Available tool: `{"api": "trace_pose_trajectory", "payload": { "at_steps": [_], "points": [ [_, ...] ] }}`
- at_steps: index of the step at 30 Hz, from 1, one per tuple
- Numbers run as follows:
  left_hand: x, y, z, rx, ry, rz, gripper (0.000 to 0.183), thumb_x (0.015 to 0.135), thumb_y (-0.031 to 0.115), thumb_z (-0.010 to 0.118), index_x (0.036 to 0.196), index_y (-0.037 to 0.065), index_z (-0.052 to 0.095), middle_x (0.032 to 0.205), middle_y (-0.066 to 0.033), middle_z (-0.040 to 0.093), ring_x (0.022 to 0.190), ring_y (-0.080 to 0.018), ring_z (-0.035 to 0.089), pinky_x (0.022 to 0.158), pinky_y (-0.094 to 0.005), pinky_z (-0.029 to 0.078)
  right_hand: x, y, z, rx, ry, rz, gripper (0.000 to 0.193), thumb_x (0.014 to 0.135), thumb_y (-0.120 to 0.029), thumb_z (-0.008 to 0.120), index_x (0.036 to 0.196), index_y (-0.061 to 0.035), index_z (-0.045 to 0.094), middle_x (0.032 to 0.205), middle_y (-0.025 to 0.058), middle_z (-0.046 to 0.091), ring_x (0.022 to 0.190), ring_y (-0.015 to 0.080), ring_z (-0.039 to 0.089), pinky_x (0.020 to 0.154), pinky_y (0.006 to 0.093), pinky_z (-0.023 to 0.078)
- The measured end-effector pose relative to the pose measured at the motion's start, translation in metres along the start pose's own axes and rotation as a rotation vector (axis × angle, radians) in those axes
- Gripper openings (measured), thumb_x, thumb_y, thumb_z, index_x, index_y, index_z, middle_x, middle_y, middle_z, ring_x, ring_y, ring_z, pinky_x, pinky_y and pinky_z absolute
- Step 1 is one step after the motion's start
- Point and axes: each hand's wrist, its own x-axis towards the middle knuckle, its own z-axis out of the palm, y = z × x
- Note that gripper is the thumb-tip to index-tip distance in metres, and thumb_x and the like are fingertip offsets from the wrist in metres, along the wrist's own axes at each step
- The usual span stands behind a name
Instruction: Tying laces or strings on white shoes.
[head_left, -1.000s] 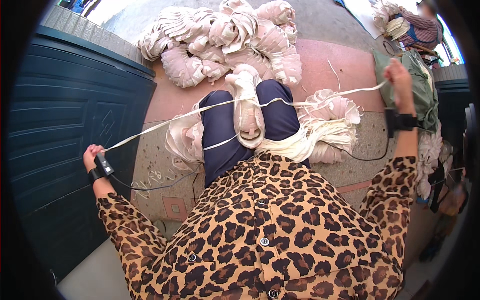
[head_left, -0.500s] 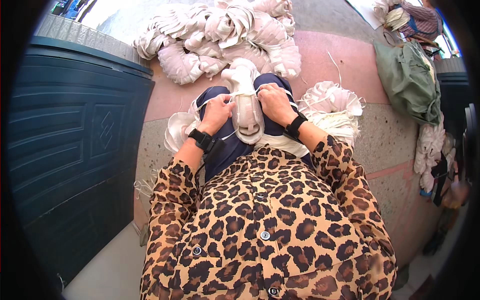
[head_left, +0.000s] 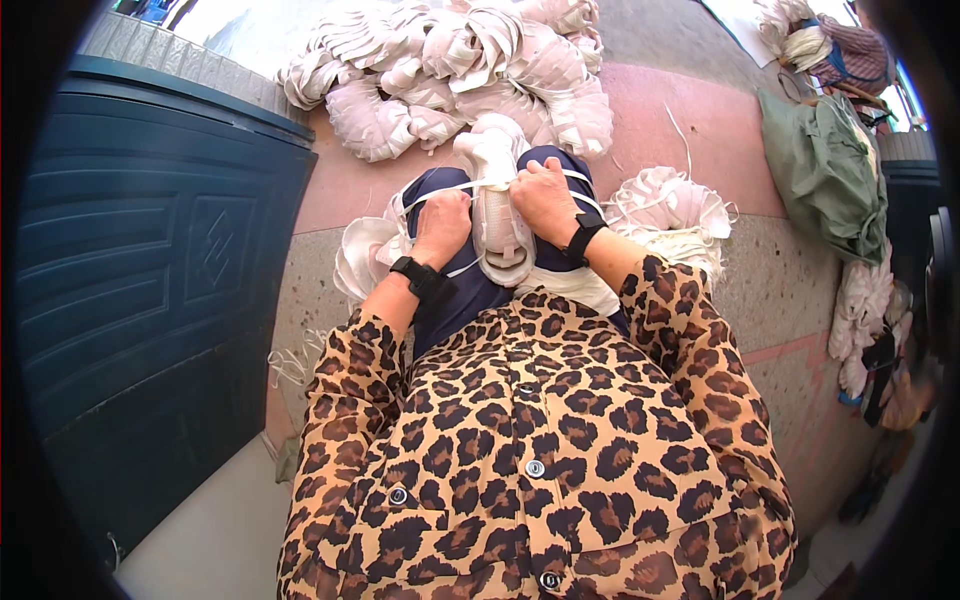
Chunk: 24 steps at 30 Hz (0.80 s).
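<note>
Wide apart a second ago, the right hand (head_left: 545, 200) now pinches white lace (head_left: 487, 184) and the left hand (head_left: 443, 225) curls, its hold hidden, beside the pale shoe (head_left: 491, 220); bundles (head_left: 370, 122) lie far beyond.

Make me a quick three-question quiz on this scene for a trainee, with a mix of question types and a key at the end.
1. Multiple choice: what is between the person's knees?
A) a green sack
B) pale shoe uppers
C) a wooden stool
2. True or false: the left hand and right hand are close together, with part of a white strip between them.
3. Short answer: where does the large pile of bundled uppers lie relative to the knees?

Key:
1. B
2. True
3. Beyond them, toward the top of the picture
</note>
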Motion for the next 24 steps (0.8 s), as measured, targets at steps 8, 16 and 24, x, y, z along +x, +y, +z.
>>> {"api": "trace_pose_trajectory", "payload": {
  "at_steps": [8, 16, 24],
  "points": [
    [0.007, 0.028, -0.012, 0.253, -0.115, 0.145, 0.015, 0.08, 0.012, 0.049, 0.074, 0.003, 0.059, 0.069, -0.017, 0.06, 0.071, -0.0315, 0.059, 0.064, -0.041, 0.045, -0.003, 0.002, -0.004, 0.054, 0.178, 0.182, 0.008, 0.064, -0.011, 0.058, 0.07, -0.0118, 0.064, 0.073, 0.0015, 0.057, 0.079, 0.0185, 0.052, 0.071, 0.0349, 0.033],
    [0.0, 0.04, -0.013, 0.442, 0.11, 0.165, 0.016, 0.076, 0.024, 0.059, 0.073, 0.008, 0.061, 0.071, -0.0065, 0.059, 0.078, -0.0225, 0.055, 0.064, -0.0379, 0.039, -0.012, -0.007, -0.008, 0.031, 0.058, 0.18, 0.016, 0.072, -0.024, 0.057, 0.07, -0.0106, 0.065, 0.078, 0.0036, 0.059, 0.082, 0.0187, 0.051, 0.072, 0.0362, 0.032],
    [-0.019, 0.041, 0.001, 0.357, 0.069, 0.008, 0.023, 0.074, 0.025, 0.061, 0.085, 0.005, 0.061, 0.085, -0.008, 0.059, 0.089, -0.0258, 0.05, 0.071, -0.0406, 0.04, -0.011, -0.018, -0.013, 0.169, -0.114, 0.292, 0.026, 0.077, -0.026, 0.054, 0.082, -0.0017, 0.061, 0.086, 0.0112, 0.055, 0.087, 0.0245, 0.05, 0.072, 0.0381, 0.035]
  ]
}}
